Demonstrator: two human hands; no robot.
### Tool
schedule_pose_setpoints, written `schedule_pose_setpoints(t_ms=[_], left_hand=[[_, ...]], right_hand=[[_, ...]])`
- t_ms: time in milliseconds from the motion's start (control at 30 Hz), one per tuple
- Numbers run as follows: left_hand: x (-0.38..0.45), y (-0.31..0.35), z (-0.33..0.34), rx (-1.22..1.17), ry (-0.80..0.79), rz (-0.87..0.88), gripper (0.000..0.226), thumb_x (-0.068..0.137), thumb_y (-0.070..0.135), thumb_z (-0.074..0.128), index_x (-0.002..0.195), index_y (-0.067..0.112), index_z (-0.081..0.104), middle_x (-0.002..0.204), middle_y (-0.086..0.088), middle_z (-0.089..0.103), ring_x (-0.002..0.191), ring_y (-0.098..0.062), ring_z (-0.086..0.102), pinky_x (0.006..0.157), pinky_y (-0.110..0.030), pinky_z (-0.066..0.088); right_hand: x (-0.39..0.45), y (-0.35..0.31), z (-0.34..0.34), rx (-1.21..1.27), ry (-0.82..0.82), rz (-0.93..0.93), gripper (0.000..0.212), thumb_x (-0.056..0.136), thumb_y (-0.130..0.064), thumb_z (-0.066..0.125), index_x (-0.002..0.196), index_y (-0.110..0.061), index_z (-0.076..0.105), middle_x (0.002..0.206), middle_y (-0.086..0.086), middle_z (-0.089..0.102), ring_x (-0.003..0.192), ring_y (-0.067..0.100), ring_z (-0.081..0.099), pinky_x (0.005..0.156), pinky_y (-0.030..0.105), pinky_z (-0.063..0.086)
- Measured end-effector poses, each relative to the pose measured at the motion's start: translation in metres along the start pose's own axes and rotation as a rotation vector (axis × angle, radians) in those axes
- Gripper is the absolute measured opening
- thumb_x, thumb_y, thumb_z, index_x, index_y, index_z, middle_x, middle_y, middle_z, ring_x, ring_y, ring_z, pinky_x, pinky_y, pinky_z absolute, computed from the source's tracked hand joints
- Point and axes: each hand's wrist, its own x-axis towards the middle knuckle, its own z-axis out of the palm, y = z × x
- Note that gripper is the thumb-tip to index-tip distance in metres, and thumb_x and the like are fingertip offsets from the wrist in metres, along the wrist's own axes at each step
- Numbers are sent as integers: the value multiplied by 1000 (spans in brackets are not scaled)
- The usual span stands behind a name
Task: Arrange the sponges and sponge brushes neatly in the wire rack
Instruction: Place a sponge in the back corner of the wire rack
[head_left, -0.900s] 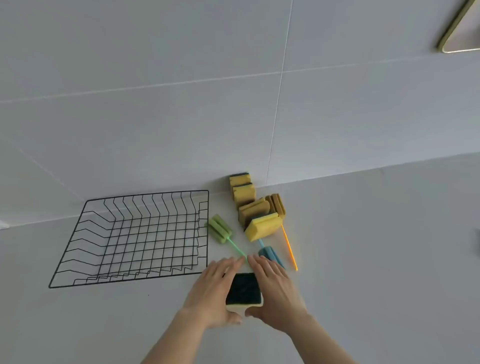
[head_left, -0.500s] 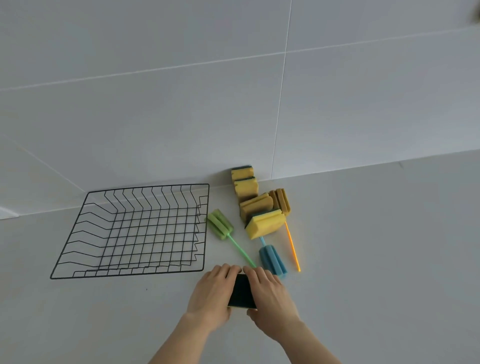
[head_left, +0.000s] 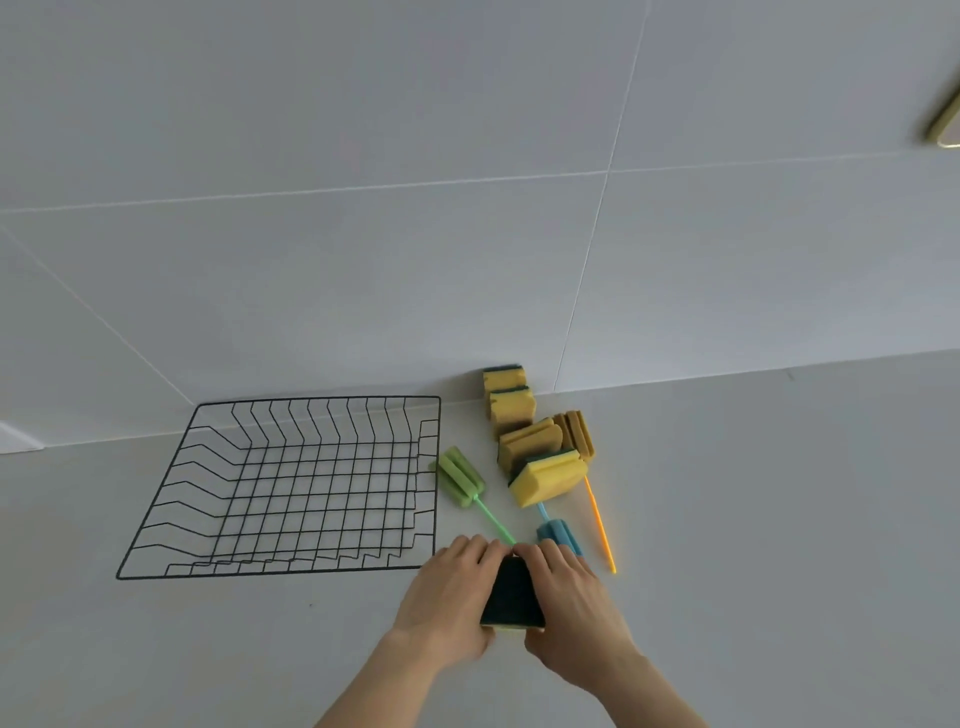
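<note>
Both hands clasp one sponge (head_left: 511, 597), dark green scouring side up, just right of the rack's front right corner. My left hand (head_left: 452, 597) presses its left side and my right hand (head_left: 569, 603) its right side. The black wire rack (head_left: 291, 483) lies on the counter with nothing in it. Several yellow sponges (head_left: 545, 475) are piled by the wall to its right. A green sponge brush (head_left: 462, 480) lies beside the rack. A blue sponge brush (head_left: 558, 538) is partly hidden by my right fingers. An orange brush handle (head_left: 600, 525) sticks out from under the pile.
The light grey counter (head_left: 779, 519) meets a tiled wall (head_left: 467, 208) behind the rack and sponges. A brass-coloured frame corner (head_left: 943, 124) shows at the top right edge.
The camera has tilted, shifting the scene. My hands have closed in tighter around the dark-topped sponge and stay on it at the same spot.
</note>
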Motion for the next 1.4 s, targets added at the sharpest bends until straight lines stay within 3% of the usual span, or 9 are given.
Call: schedule_pose_setpoints(t_ms=[367, 467, 967, 1400], left_hand=[[-10, -81, -56, -108, 228, 47, 80, 71, 39, 76, 137, 29, 31, 134, 6, 48, 121, -17, 42, 102, -33, 41], [-19, -122, -68, -100, 252, 36, 81, 70, 39, 76, 138, 30, 31, 134, 7, 48, 120, -16, 43, 102, -32, 38], [-42, -334, -78, -91, 210, -73, 82, 71, 43, 77, 140, 33, 33, 133, 10, 51, 119, -12, 47, 103, -29, 38], [-2, -398, -51, -103, 185, -51, 83, 70, 37, 80, 139, 30, 34, 133, 7, 52, 118, -15, 49, 103, -32, 40]], right_hand=[[57, -72, -52, -167, 117, -76, 77, 66, -37, 76, 133, -33, 38, 118, -12, 49, 106, 13, 50, 86, 20, 38], [85, -106, -49, -160, 125, -117, 78, 67, -39, 78, 133, -32, 38, 119, -12, 50, 107, 12, 49, 93, 24, 43], [244, -238, 24, -83, 97, -204, 75, 67, -28, 75, 133, -29, 39, 118, -9, 50, 105, 16, 51, 95, 32, 44], [313, -242, 69, -15, 54, -97, 77, 68, -22, 76, 133, -29, 37, 117, -7, 47, 104, 19, 49, 90, 34, 47]])
